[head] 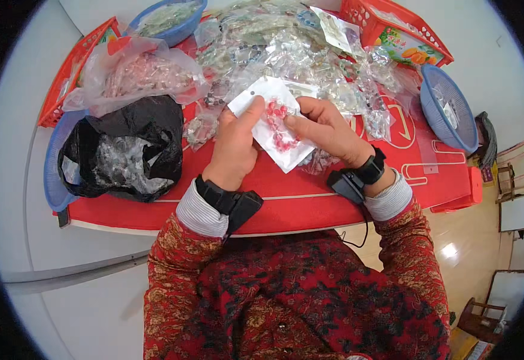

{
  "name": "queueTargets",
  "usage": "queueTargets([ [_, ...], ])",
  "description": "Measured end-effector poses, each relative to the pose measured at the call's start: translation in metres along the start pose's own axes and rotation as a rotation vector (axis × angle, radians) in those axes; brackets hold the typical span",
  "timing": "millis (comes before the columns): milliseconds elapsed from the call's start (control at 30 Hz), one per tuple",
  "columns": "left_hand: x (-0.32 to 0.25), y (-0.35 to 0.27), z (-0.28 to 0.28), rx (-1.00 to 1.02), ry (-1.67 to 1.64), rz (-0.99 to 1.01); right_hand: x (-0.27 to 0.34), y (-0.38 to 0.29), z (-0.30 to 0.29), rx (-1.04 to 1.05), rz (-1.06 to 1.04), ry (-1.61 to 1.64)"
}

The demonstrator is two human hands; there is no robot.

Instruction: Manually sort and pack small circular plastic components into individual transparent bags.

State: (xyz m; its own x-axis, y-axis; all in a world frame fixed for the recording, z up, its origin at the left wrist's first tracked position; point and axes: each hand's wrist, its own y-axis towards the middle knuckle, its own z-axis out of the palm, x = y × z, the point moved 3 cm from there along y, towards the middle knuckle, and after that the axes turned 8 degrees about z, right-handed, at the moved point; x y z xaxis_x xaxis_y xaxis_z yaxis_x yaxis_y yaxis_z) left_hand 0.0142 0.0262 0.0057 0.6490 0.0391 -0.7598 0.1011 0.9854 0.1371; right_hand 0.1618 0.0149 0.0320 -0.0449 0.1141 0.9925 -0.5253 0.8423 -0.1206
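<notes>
Between my hands is a white packet [265, 130] with a clear front, tilted, with a red beaded bracelet [282, 126] showing in it. My left hand [239, 139] pinches the packet's upper left edge, thumb on top. On the right side, my right hand [329, 128] grips its edge, with the thumb over the beads. Behind the packet, a heap of clear plastic bags [289, 54] holding beaded jewellery covers much of the red table [289, 211]. Some small bags lie partly hidden under my hands.
At left, a black plastic bag [163, 130] of small packets rests against a blue basket [51, 166], near a clear bag [149, 74] and a red basket [70, 76]. Another blue basket [165, 20] stands behind. At right are a blue basket [451, 108] and a red basket [406, 33].
</notes>
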Motion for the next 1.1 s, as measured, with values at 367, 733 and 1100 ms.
queueTargets([
  [367,-0.002,-0.006,0.006,0.099,0.179,0.118,0.004,-0.003,0.004,-0.155,-0.138,-0.159],
  [733,-0.001,-0.010,0.015,0.180,0.247,0.066,-0.001,-0.001,-0.003,-0.272,-0.172,-0.127],
  [1100,0.005,-0.005,0.004,0.127,-0.001,-0.132,-0.008,0.004,-0.007,-0.201,-0.080,0.010],
])
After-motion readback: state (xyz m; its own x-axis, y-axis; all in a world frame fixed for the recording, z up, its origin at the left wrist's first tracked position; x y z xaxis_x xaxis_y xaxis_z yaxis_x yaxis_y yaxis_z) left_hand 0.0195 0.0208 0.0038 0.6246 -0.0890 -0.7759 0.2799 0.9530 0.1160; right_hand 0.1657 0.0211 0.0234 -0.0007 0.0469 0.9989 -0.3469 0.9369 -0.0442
